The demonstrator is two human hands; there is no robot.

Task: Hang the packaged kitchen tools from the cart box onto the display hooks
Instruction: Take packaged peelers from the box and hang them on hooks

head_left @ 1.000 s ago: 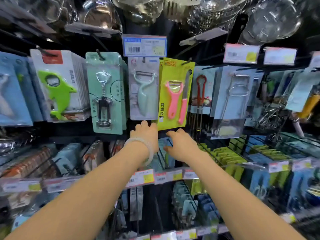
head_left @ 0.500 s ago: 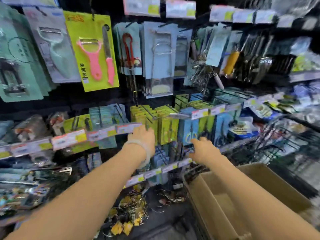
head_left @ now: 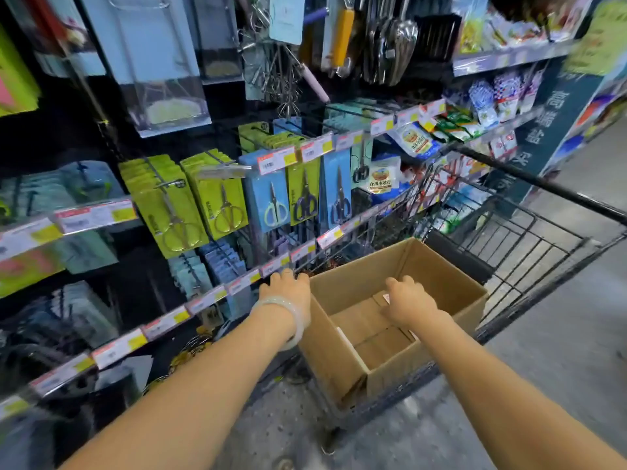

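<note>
Brown cardboard box [head_left: 441, 276] sitting in the wire cart [head_left: 529, 245], beside display hooks [head_left: 163, 179] carrying packaged scissors [head_left: 274, 201]. Right hand [head_left: 409, 301] reaching inside, fingers loose, holding nothing. Left hand [head_left: 288, 290] resting relaxed at the box corner.

Both bare forearms reach forward, converging toward 12 o'clock.

Left arm: enters from 7 o'clock and runs up toward 1 o'clock. A pale bangle [head_left: 284, 319] sits on the wrist. Left hand [head_left: 287, 289] is back-up, fingers pointing away toward 12 o'clock and lying loosely together; it holds nothing visible. Fingertips are partly out of sight.

Right arm: enters from 5 o'clock and runs up toward 11 o'clock. Right hand [head_left: 409, 301] is back-up, wrist bent slightly down, fingers loosely curled and pointing toward 11 o'clock. The palm side is hidden, so any contact below cannot be told.

The hands are apart, left at 9 o'clock of right.
</note>
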